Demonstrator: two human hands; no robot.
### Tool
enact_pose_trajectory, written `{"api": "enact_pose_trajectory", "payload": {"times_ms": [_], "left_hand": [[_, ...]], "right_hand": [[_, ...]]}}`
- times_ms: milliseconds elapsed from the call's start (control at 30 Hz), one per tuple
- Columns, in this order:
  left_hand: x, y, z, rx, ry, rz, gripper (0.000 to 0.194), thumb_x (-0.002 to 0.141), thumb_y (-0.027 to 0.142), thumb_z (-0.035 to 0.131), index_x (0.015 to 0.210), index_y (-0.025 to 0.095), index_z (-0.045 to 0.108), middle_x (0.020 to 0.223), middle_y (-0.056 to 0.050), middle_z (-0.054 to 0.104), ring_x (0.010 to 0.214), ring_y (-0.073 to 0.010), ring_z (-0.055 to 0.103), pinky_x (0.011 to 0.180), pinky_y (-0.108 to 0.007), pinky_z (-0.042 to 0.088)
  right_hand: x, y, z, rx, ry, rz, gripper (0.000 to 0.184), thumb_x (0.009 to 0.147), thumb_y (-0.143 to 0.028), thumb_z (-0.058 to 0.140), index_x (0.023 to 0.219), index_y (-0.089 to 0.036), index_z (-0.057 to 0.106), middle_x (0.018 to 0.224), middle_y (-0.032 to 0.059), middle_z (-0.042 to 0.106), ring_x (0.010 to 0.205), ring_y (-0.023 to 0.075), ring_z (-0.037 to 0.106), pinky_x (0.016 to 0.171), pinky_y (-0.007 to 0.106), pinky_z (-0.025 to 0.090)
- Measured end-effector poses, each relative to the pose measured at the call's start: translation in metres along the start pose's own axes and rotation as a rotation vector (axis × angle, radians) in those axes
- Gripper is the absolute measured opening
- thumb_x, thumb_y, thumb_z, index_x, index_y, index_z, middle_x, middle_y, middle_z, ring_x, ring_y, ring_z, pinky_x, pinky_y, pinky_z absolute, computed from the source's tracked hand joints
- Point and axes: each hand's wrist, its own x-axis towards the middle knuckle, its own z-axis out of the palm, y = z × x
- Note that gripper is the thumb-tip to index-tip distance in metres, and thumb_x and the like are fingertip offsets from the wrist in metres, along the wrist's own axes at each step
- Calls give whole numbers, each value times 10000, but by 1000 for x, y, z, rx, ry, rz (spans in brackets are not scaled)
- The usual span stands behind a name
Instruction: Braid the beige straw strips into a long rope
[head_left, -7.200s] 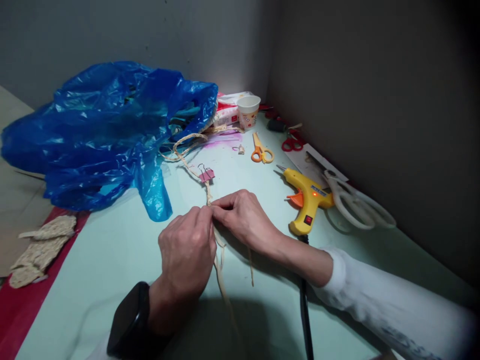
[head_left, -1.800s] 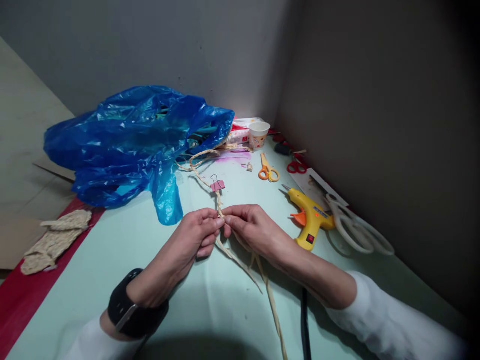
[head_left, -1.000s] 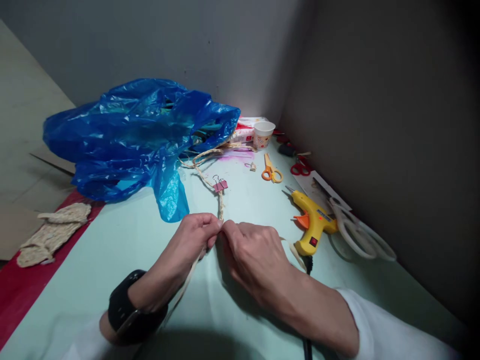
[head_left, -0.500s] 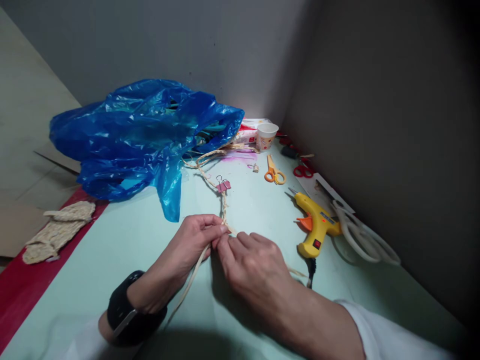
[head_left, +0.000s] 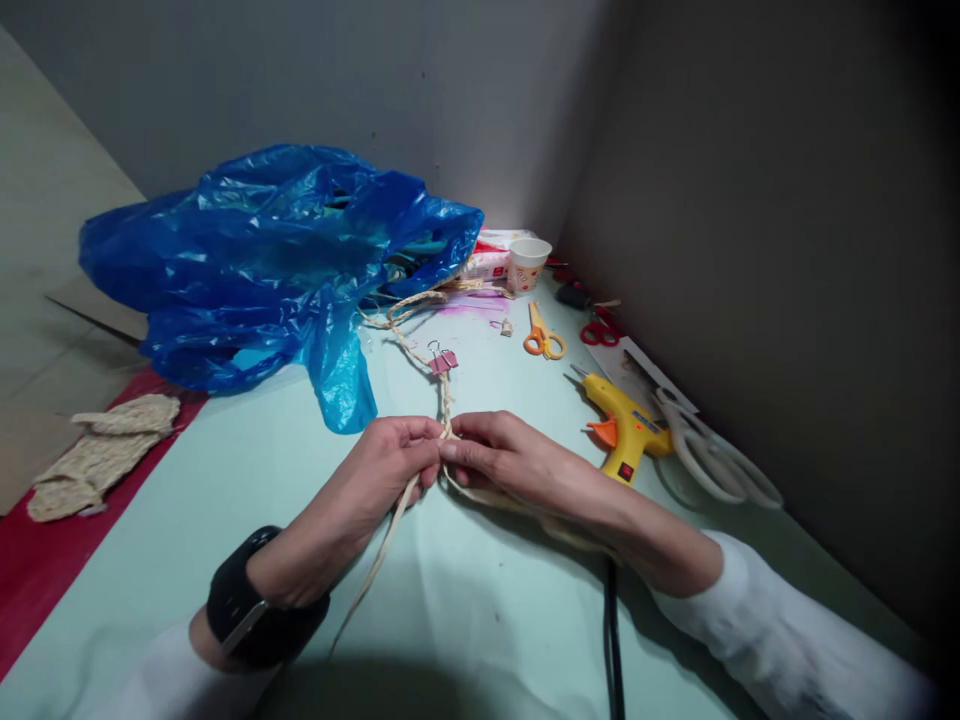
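Observation:
My left hand (head_left: 382, 472) and my right hand (head_left: 501, 458) meet fingertip to fingertip on the pale green table (head_left: 225, 500), both pinched on loose raffia strands (head_left: 379, 560). Above the pinch runs a finished braid (head_left: 445, 400) held by a pink binder clip (head_left: 442, 360). One loose strand trails back under my left hand. Another curls beneath my right wrist. A black watch sits on my left wrist.
A crumpled blue plastic bag (head_left: 270, 260) lies at the back left. To the right are a yellow glue gun (head_left: 621, 430) with a black cord, white scissors (head_left: 712, 460), orange scissors (head_left: 543, 336), red scissors (head_left: 600, 330) and a paper cup (head_left: 528, 262). Woven pieces (head_left: 97, 455) rest at the left edge.
My right hand has turned from knuckles-up to a sideways pinch and drawn its strand across under the wrist. The left hand has stayed pinched at the braid's end.

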Motion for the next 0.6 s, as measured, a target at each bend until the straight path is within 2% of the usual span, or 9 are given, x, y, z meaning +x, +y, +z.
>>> {"api": "enact_pose_trajectory", "payload": {"times_ms": [133,200,300,433,533,600], "left_hand": [[-3,4,1,123,80,-12,162,801,267,543,673,168,545,506,64,457,445,-60,324,442,-208,217],[-4,7,0,234,110,4,191,800,294,550,654,170,553,491,62,460,449,-70,330,448,-222,220],[-8,10,-1,438,136,59,249,813,332,538,625,170,563,501,56,444,484,-90,344,476,-244,232],[-13,14,2,691,200,154,291,852,326,484,630,172,592,569,27,486,576,-127,413,544,-266,269],[-15,14,6,797,222,188,281,871,282,447,684,173,626,625,-1,571,621,-153,473,589,-283,291],[-16,14,7,817,224,214,289,879,275,437,697,175,638,647,-14,603,639,-166,496,608,-290,299]], "right_hand": [[6,9,4,19,110,-26,314,907,-345,443,655,-161,472,608,-42,354,558,85,298,515,234,243],[7,10,4,-35,163,-22,312,888,-325,458,623,-161,459,598,-39,352,569,88,296,518,243,228],[5,11,5,-51,208,-26,273,866,-288,468,641,-148,534,594,-36,369,579,92,302,531,251,229],[1,7,8,105,217,-22,276,865,-310,460,682,-138,573,598,-38,338,569,90,251,511,252,201],[-1,5,12,184,244,-5,282,854,-325,468,647,-146,536,582,-43,308,560,87,233,497,246,185],[-1,6,14,133,299,-2,279,839,-290,474,597,-153,500,552,-46,307,546,84,237,493,245,184]]}}
